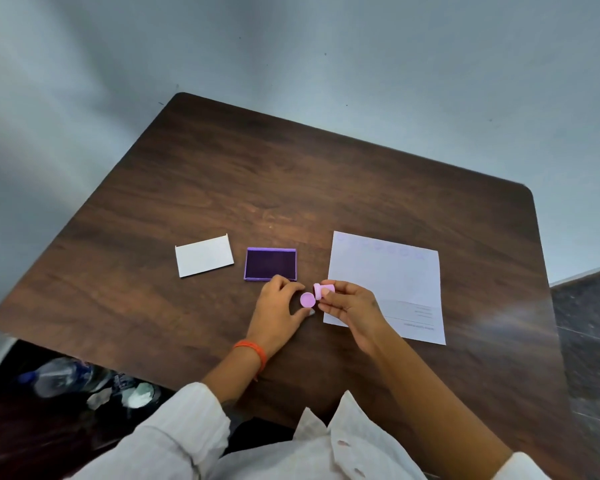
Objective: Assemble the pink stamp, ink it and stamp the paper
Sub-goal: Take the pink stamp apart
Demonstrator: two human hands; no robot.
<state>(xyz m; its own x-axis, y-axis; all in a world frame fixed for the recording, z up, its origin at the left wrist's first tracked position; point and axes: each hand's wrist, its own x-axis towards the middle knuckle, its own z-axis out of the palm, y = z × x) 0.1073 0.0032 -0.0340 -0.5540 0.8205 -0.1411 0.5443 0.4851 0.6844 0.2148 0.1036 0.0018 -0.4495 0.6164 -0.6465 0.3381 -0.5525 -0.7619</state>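
My left hand (278, 306) pinches a round pink cap (307, 300) between thumb and fingers, just above the table. My right hand (349, 304) grips the pink stamp body (321, 290), tilted on its side with its end facing the cap. The two pink pieces sit a small gap apart. An open purple ink pad (270, 264) lies just behind my left hand. The white paper (388, 278) lies to the right, partly under my right hand, with faint purple marks along its far edge.
A white rectangular lid (204, 255) lies left of the ink pad on the dark wooden table (291, 174). Plastic bottles (59, 375) lie on the floor beyond the table's left edge. An orange band circles my left wrist.
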